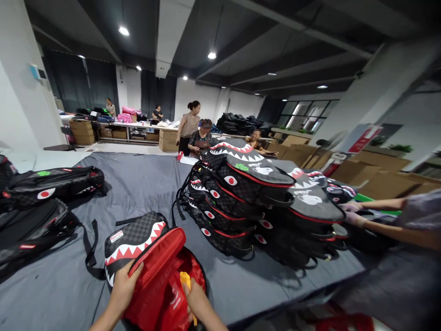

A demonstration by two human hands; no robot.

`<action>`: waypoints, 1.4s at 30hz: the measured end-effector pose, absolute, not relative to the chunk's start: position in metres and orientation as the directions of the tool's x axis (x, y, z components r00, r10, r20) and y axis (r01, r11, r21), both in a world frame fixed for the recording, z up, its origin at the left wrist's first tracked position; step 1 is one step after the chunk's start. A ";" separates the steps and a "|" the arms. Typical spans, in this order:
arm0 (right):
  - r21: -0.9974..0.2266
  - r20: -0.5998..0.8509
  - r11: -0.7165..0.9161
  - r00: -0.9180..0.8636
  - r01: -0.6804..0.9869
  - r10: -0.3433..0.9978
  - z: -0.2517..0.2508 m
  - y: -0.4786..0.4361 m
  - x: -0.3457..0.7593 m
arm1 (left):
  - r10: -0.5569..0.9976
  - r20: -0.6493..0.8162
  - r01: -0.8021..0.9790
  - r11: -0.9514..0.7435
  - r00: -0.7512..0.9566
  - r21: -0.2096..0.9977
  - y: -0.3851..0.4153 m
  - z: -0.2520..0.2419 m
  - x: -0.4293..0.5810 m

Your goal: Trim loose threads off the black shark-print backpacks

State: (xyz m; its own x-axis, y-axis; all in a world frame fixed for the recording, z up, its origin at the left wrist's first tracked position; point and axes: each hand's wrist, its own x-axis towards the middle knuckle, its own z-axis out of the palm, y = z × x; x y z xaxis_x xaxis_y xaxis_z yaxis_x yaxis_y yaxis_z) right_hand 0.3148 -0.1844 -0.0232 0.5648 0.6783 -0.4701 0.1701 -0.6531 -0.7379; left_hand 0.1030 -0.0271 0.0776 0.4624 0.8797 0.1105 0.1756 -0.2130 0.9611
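Note:
A black checked backpack (138, 236) with a red-and-white shark-tooth print lies on the grey-covered table in front of me, unzipped, its red lining showing. My left hand (124, 282) is closed on the edge of its opened front panel, thumb on the red rim and the other fingers hidden behind. Inside the opening, over the red lining, my right hand (198, 301) is closed around a small yellow object (185, 279). A yellow end pokes out above the fist and a thin strip shows below; its kind is unclear.
Stacked shark-print backpacks (227, 202) stand right of centre, beside another stack (310, 207). More backpacks (51, 188) lie at the left. A co-worker's gloved hands (354, 214) touch the right stack. Other people and cardboard boxes (379, 179) are farther back.

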 end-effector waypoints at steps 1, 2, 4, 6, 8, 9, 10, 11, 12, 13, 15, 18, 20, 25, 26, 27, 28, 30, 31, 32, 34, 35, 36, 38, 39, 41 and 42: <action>-0.735 -0.495 -0.666 0.572 0.127 0.654 -0.026 -0.186 0.314 | 0.881 0.105 0.186 -0.212 0.462 0.960 -0.028 0.077 0.102; -0.728 -0.527 -0.682 0.575 0.075 0.626 -0.027 -0.187 0.314 | 0.882 0.096 0.199 -0.208 0.462 0.958 -0.029 0.076 0.102; -0.707 -0.607 -0.706 0.550 -0.045 0.573 -0.025 -0.188 0.315 | 0.885 0.070 0.230 -0.195 0.460 0.953 -0.032 0.076 0.101; -0.684 -0.675 -0.714 0.504 -0.153 0.539 -0.022 -0.187 0.315 | 0.889 0.054 0.260 -0.190 0.454 0.947 -0.033 0.076 0.101; -0.673 -0.715 -0.697 0.458 -0.246 0.529 -0.022 -0.185 0.315 | 0.892 0.049 0.278 -0.192 0.450 0.941 -0.033 0.076 0.101; -0.674 -0.725 -0.680 0.438 -0.290 0.532 -0.025 -0.184 0.315 | 0.894 0.043 0.287 -0.188 0.447 0.939 -0.032 0.075 0.101; -0.675 -0.731 -0.659 0.420 -0.331 0.538 -0.028 -0.182 0.314 | 0.895 0.030 0.298 -0.179 0.445 0.938 -0.031 0.074 0.100; -0.671 -0.740 -0.641 0.398 -0.373 0.543 -0.031 -0.179 0.312 | 0.896 0.012 0.311 -0.167 0.444 0.936 -0.030 0.073 0.100; -0.663 -0.749 -0.621 0.374 -0.418 0.547 -0.035 -0.177 0.311 | 0.897 -0.006 0.325 -0.154 0.443 0.933 -0.030 0.071 0.099; -0.647 -0.761 -0.606 0.347 -0.463 0.547 -0.038 -0.174 0.309 | 0.897 -0.022 0.337 -0.143 0.442 0.931 -0.029 0.069 0.099; -0.606 -0.787 -0.581 0.303 -0.543 0.537 -0.040 -0.168 0.306 | 0.898 -0.034 0.351 -0.136 0.438 0.927 -0.029 0.066 0.098; -0.553 -0.814 -0.544 0.267 -0.631 0.517 -0.038 -0.158 0.301 | 0.893 -0.011 0.342 -0.161 0.450 0.926 -0.033 0.063 0.097; -0.518 -0.820 -0.517 0.225 -0.681 0.526 -0.037 -0.153 0.297 | 0.887 -0.001 0.334 -0.173 0.462 0.927 -0.037 0.063 0.096; -0.482 -0.813 -0.424 0.212 -0.767 0.542 -0.045 -0.145 0.286 | 0.894 0.026 0.327 -0.190 0.447 0.926 -0.045 0.065 0.094; -0.482 -0.813 -0.406 0.224 -0.777 0.537 -0.048 -0.144 0.285 | 0.897 0.027 0.324 -0.187 0.441 0.927 -0.046 0.065 0.094; -0.479 -0.815 -0.393 0.232 -0.785 0.531 -0.051 -0.144 0.284 | 0.900 0.023 0.319 -0.178 0.435 0.931 -0.047 0.066 0.094; -0.478 -0.814 -0.383 0.234 -0.790 0.532 -0.053 -0.144 0.284 | 0.902 0.016 0.311 -0.165 0.431 0.936 -0.048 0.066 0.094; -0.485 -0.793 -0.361 0.227 -0.797 0.566 -0.058 -0.146 0.285 | 0.906 0.003 0.295 -0.141 0.424 0.945 -0.050 0.067 0.093; -0.490 -0.776 -0.350 0.216 -0.798 0.593 -0.060 -0.148 0.286 | 0.908 -0.001 0.294 -0.135 0.419 0.946 -0.050 0.067 0.093; -0.496 -0.756 -0.342 0.203 -0.799 0.622 -0.062 -0.149 0.286 | 0.909 -0.001 0.296 -0.134 0.416 0.946 -0.051 0.067 0.092; -0.504 -0.729 -0.344 0.176 -0.792 0.662 -0.063 -0.153 0.287 | 0.912 0.005 0.311 -0.145 0.410 0.939 -0.052 0.068 0.091; -0.509 -0.723 -0.350 0.170 -0.786 0.670 -0.062 -0.155 0.286 | 0.913 0.011 0.320 -0.154 0.408 0.935 -0.052 0.068 0.090; -0.517 -0.718 -0.353 0.170 -0.780 0.676 -0.061 -0.157 0.285 | 0.913 0.020 0.324 -0.165 0.408 0.931 -0.053 0.069 0.090; -0.540 -0.703 -0.351 0.181 -0.766 0.687 -0.057 -0.160 0.282 | 0.910 0.040 0.315 -0.184 0.414 0.931 -0.055 0.071 0.090; -0.553 -0.695 -0.349 0.188 -0.757 0.694 -0.054 -0.161 0.281 | 0.908 0.048 0.308 -0.190 0.417 0.932 -0.056 0.072 0.090; -0.575 -0.680 -0.348 0.196 -0.740 0.707 -0.050 -0.163 0.277 | 0.907 0.055 0.302 -0.196 0.417 0.933 -0.058 0.074 0.091; -0.583 -0.677 -0.350 0.201 -0.733 0.708 -0.049 -0.164 0.276 | 0.912 0.054 0.308 -0.193 0.408 0.931 -0.058 0.075 0.091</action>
State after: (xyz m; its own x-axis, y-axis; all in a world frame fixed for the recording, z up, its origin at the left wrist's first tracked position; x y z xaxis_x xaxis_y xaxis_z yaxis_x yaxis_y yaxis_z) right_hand 0.2760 -0.1635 -0.0492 0.2008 0.7077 -0.6773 -0.7327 -0.3505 -0.5834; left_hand 0.0912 -0.0580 0.0746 0.4075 0.9116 0.0537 0.3085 -0.1927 0.9315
